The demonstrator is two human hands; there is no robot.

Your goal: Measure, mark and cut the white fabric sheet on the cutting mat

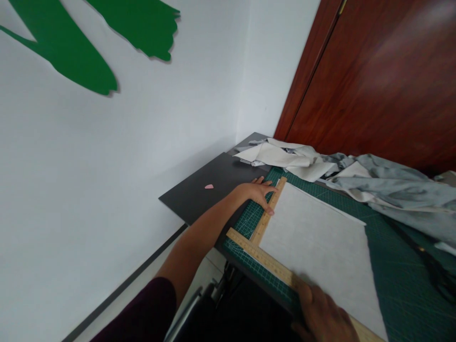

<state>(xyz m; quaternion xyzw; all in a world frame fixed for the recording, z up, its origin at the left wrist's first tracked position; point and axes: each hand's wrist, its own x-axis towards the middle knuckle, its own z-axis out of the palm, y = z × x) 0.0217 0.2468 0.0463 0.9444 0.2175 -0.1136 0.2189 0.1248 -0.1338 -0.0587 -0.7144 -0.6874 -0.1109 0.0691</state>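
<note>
A white fabric piece (317, 237) lies flat on the green cutting mat (402, 266). One wooden ruler (263, 227) runs along its left edge, and a second wooden ruler (265, 259) lies along the near edge, crossing the first at the corner. Spread fingers of my left hand (259, 192) rest on the first ruler, with the thumb on it and the other fingertips beyond, over the mat. My right hand (320, 311) lies over the second ruler near the bottom of the view, pressing on it and the fabric edge; its fingers are slightly blurred.
Crumpled white and grey fabric (399, 180) is heaped along the table's far side. Black scissors (431, 266) lie on the mat at the right. A small pink piece (209, 186) sits on the dark table (199, 202) at the left, beside the wall.
</note>
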